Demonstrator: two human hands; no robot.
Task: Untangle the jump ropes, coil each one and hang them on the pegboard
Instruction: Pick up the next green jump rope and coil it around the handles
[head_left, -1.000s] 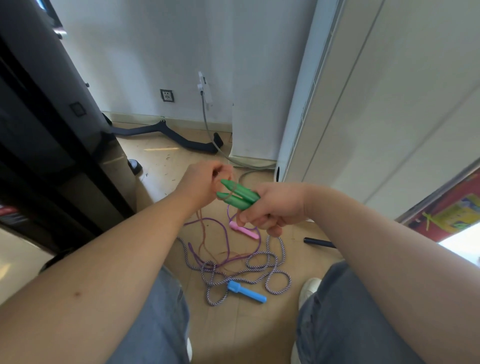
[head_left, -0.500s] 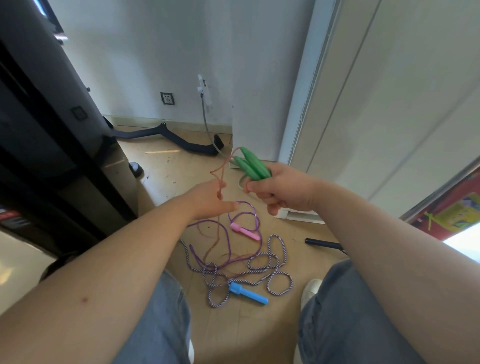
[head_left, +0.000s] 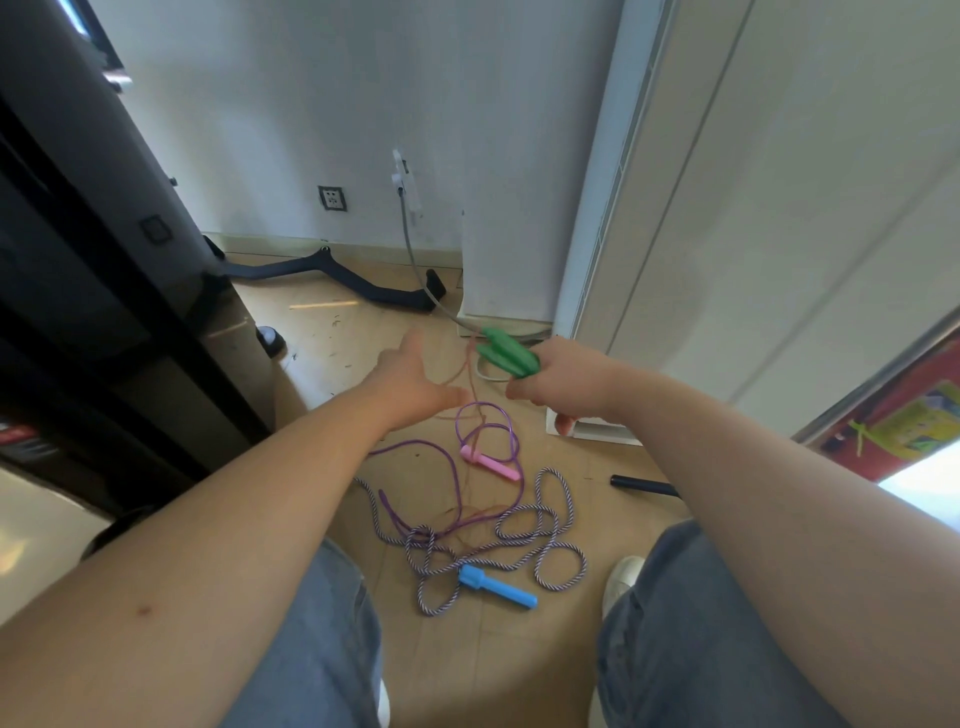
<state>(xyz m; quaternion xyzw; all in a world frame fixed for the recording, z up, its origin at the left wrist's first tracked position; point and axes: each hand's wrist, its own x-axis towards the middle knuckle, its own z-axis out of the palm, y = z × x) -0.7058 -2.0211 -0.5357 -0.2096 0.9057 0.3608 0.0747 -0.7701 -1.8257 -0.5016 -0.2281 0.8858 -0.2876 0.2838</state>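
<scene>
Here right hand (head_left: 566, 382) grips green handles (head_left: 506, 353); left hand (head_left: 410, 384) spread, maybe touching cord (head_left: 470, 369).

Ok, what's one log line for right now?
step: untangling | right hand: grips green handles | left hand: open near reddish rope | floor: pink handle, blue handle, striped rope tangled

Handles counted: four. Two green handles (head_left: 506, 356), both held in my right grip (head_left: 566, 384); one pink handle (head_left: 491, 463), one blue handle (head_left: 496, 586), both on floor. Ropes: three. One thin reddish rope (head_left: 469, 364), one purple rope (head_left: 511, 441), one striped rope (head_left: 422, 535). Grips: two, counting my left grip (head_left: 415, 382). One black tube (head_left: 644, 486) on floor. One wall socket (head_left: 332, 198). One white shoe (head_left: 623, 577) plainly seen.
</scene>
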